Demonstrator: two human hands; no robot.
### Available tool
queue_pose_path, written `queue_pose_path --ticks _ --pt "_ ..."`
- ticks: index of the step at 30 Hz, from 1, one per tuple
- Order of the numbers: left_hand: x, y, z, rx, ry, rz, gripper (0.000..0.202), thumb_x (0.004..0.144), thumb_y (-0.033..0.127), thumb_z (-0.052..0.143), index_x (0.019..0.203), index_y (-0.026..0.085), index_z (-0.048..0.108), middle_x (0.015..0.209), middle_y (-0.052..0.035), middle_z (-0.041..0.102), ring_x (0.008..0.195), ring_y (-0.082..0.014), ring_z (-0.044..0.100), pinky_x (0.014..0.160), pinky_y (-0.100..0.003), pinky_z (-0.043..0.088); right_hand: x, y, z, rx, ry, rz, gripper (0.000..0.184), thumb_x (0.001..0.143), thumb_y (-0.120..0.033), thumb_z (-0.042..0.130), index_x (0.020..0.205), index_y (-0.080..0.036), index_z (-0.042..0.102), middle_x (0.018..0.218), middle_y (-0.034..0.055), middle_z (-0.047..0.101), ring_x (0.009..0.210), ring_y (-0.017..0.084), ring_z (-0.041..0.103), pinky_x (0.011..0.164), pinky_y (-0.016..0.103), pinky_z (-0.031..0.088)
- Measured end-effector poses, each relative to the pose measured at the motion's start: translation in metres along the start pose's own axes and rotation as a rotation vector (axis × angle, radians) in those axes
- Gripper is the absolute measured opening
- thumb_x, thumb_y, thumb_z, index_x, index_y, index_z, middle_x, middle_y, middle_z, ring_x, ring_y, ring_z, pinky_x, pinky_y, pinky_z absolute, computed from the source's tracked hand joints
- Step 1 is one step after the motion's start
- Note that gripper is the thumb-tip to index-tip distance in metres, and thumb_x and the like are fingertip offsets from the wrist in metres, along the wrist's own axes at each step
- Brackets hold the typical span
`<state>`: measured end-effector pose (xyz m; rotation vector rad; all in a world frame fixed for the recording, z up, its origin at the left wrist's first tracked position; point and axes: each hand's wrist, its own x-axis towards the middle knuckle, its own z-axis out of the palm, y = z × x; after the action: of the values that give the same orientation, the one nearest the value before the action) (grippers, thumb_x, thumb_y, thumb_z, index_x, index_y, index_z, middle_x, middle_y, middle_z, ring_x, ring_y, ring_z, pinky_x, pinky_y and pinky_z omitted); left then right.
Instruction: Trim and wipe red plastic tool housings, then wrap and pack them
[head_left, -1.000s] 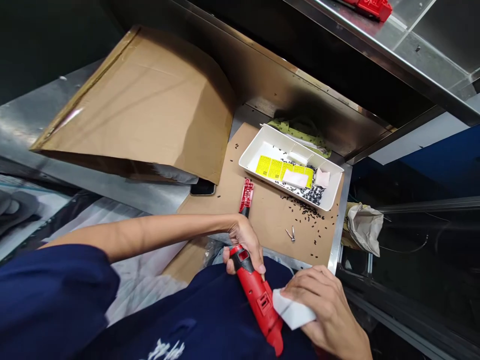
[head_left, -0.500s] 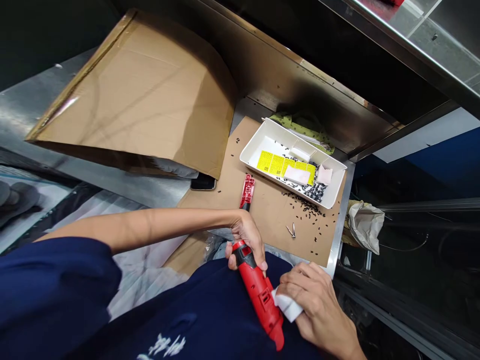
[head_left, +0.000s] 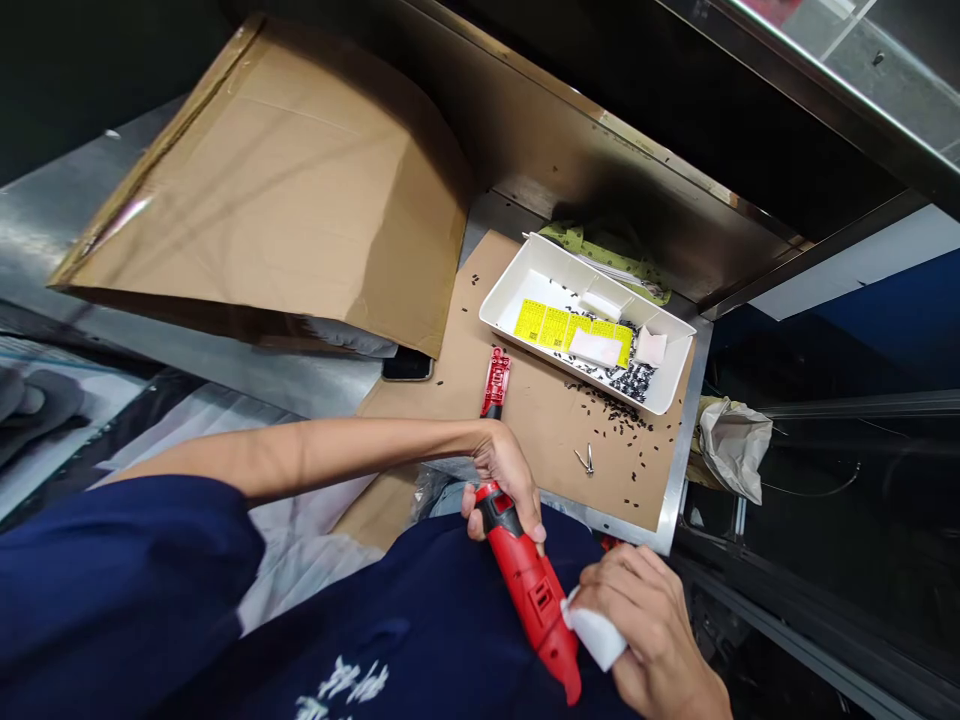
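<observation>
My left hand (head_left: 507,482) is wrapped round the black-collared upper end of a red plastic tool housing (head_left: 534,600), which slants down across the front of a dark blue shirt. Pinched in my right hand (head_left: 641,610) is a folded white wipe (head_left: 596,630). Its edge touches the right side of the housing near the lower end. A second red and black housing part (head_left: 496,382) lies on the brown cardboard sheet (head_left: 547,430) just beyond my left wrist, its inner ribs facing up.
A white tray (head_left: 517,268) holds yellow label sheets, pale pads and many small black pieces. More black pieces (head_left: 615,408) are scattered on the cardboard beside small nippers (head_left: 585,459). A large cardboard box (head_left: 300,190) stands at left, with a phone (head_left: 407,364) by its corner.
The red housing and both hands have shifted slightly to the right in view. The white wipe has moved a little lower along the housing's side.
</observation>
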<state>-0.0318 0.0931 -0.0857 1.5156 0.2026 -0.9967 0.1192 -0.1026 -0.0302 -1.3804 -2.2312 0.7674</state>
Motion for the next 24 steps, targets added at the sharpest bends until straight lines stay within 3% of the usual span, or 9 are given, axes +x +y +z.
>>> queue_pose_path --ticks 3,6,8,11,13,16,18,22,24 --pt "-0.002 0.004 0.001 0.031 -0.001 -0.097 0.028 0.081 0.046 0.069 0.091 0.021 0.075 0.043 -0.0011 0.056 0.036 -0.0158 0.053 0.039 -0.021 0.043 0.001 0.000 -0.002 -0.034 0.010 0.029 0.024 0.089 -0.005 0.038 0.097 -0.020 0.055 0.096 0.0013 0.068 0.083 0.018 0.054 0.071 0.034 0.032" --pt "-0.004 0.007 0.000 -0.116 0.155 -0.187 0.033 0.067 0.038 0.083 0.095 0.021 0.075 0.047 -0.0027 0.059 0.040 -0.0205 0.058 0.038 -0.023 0.044 0.001 -0.001 -0.005 0.022 -0.034 0.000 0.021 0.089 -0.007 0.042 0.096 -0.021 0.055 0.093 -0.0002 0.068 0.080 0.016 0.055 0.070 0.033 0.034" --pt "-0.005 0.010 -0.002 -0.242 0.146 -0.230 0.036 0.061 0.032 0.088 0.093 0.020 0.075 0.048 -0.0036 0.059 0.040 -0.0218 0.057 0.037 -0.024 0.043 0.001 -0.001 -0.007 0.036 -0.043 -0.002 0.019 0.088 -0.008 0.043 0.094 -0.021 0.055 0.091 -0.0002 0.068 0.078 0.016 0.054 0.068 0.032 0.034" --pt "-0.007 0.013 -0.006 -0.307 -0.185 -0.180 0.025 0.076 0.040 0.075 0.091 0.020 0.074 0.043 -0.0017 0.053 0.031 -0.0142 0.043 0.033 -0.020 0.031 0.002 -0.001 -0.006 -0.019 0.009 0.043 0.022 0.087 -0.006 0.040 0.094 -0.021 0.055 0.091 0.0012 0.067 0.081 0.018 0.054 0.071 0.033 0.036" --pt "-0.007 0.014 -0.008 -0.322 -0.387 -0.110 0.030 0.088 0.046 0.057 0.093 0.021 0.073 0.039 -0.0004 0.048 0.028 -0.0114 0.034 0.031 -0.019 0.023 0.003 -0.001 -0.005 -0.024 0.022 0.048 0.023 0.086 -0.007 0.040 0.095 -0.021 0.055 0.092 0.0009 0.067 0.082 0.018 0.055 0.074 0.033 0.037" --pt "-0.007 0.014 -0.008 -0.339 -0.486 -0.065 0.035 0.092 0.047 0.050 0.094 0.021 0.072 0.039 0.0000 0.046 0.028 -0.0115 0.033 0.031 -0.018 0.020 0.002 0.000 -0.005 0.016 -0.015 0.010 0.017 0.087 -0.010 0.043 0.094 -0.021 0.055 0.090 -0.0001 0.067 0.077 0.016 0.055 0.070 0.032 0.037" --pt "-0.007 0.013 -0.008 -0.280 -0.468 -0.055 0.036 0.092 0.048 0.048 0.093 0.021 0.072 0.039 0.0006 0.045 0.029 -0.0115 0.034 0.032 -0.018 0.022 0.002 0.000 -0.005 0.005 -0.010 0.027 0.018 0.087 -0.010 0.043 0.093 -0.021 0.055 0.089 0.0008 0.067 0.078 0.017 0.055 0.068 0.032 0.036" --pt "-0.006 0.011 -0.007 -0.140 -0.144 0.021 0.027 0.083 0.046 0.064 0.086 0.021 0.072 0.039 0.0006 0.050 0.031 -0.0132 0.041 0.036 -0.019 0.036 0.004 -0.001 -0.008 -0.012 0.013 0.036 0.023 0.084 -0.007 0.041 0.094 -0.022 0.056 0.090 0.0008 0.067 0.080 0.018 0.056 0.071 0.032 0.037" --pt "-0.006 0.011 -0.008 -0.164 -0.109 0.042 0.027 0.076 0.045 0.072 0.087 0.020 0.072 0.041 -0.0001 0.052 0.032 -0.0143 0.044 0.038 -0.021 0.039 0.004 -0.001 -0.010 0.021 0.004 0.006 0.021 0.085 -0.008 0.043 0.093 -0.022 0.056 0.089 -0.0009 0.067 0.078 0.016 0.056 0.072 0.031 0.038"
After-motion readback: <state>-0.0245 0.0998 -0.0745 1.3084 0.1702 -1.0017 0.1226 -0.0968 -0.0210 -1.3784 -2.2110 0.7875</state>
